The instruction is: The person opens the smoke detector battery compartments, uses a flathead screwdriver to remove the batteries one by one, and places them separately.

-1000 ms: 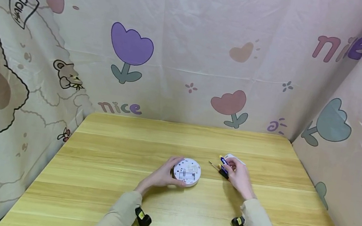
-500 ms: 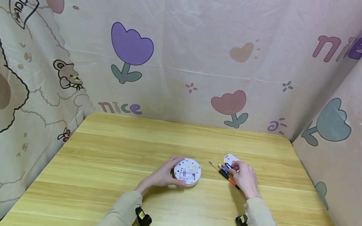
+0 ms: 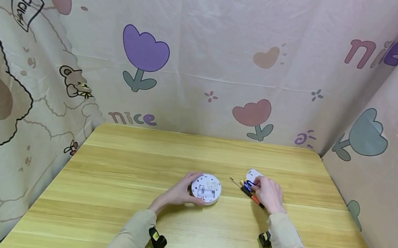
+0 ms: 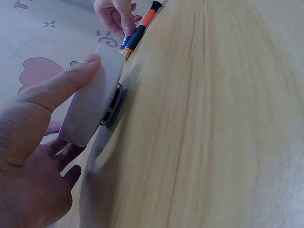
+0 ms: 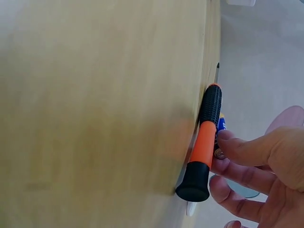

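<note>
My left hand (image 3: 180,189) grips a round white device (image 3: 206,188) by its side, thumb at the near edge. Its upward face shows an uncovered battery compartment. In the left wrist view, the thumb presses the device's pale side (image 4: 92,104). My right hand (image 3: 269,193) pinches a blue battery (image 5: 221,124) between thumb and fingers, low beside a screwdriver (image 3: 246,191). Another blue and yellow battery (image 3: 246,185) lies close by, partly overlapped. The screwdriver has a black and orange handle (image 5: 204,142) and points away to the left.
A flat white rounded piece (image 3: 254,175) lies behind the right hand, partly covered by it. The wooden table (image 3: 117,197) backs onto a printed curtain (image 3: 200,57), which also hangs at both sides. A black wrist camera (image 3: 158,240) sits at the left sleeve.
My right hand has shifted slightly right, bringing its battery down from a raised tilt to beside the screwdriver, whose orange handle now shows. The left hand and device stay put.
</note>
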`<state>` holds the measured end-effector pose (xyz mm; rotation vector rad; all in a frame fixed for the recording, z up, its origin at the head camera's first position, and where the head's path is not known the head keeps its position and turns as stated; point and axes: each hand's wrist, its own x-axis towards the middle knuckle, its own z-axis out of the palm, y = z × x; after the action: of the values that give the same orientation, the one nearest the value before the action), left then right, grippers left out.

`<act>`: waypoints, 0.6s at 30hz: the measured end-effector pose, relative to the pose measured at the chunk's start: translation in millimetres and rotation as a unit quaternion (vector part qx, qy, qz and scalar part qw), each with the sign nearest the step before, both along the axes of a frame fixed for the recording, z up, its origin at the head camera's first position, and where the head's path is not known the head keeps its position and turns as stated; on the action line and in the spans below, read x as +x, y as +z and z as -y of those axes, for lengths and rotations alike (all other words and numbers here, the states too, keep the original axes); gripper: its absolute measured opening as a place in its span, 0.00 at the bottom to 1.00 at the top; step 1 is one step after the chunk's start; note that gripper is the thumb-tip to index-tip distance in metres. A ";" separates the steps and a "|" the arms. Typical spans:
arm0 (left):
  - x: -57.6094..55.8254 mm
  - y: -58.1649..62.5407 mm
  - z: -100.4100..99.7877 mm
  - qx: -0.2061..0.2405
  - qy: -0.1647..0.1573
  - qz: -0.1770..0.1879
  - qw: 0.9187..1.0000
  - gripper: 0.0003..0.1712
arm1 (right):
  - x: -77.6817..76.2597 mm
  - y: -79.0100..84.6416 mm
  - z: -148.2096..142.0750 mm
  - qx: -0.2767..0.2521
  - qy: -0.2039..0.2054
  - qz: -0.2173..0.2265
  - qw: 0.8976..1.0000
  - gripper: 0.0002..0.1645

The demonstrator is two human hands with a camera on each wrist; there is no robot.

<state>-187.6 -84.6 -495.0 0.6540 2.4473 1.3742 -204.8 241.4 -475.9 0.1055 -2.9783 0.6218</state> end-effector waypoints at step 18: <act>-0.3 -0.3 0.4 0.000 -0.001 -0.005 1.000 0.61 | -5.1 0.1 2.3 0.022 0.004 0.031 0.999 0.05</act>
<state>-187.9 -85.0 -495.2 0.6640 2.4547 1.3734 -209.8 239.0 -475.9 0.1035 -3.0528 0.5707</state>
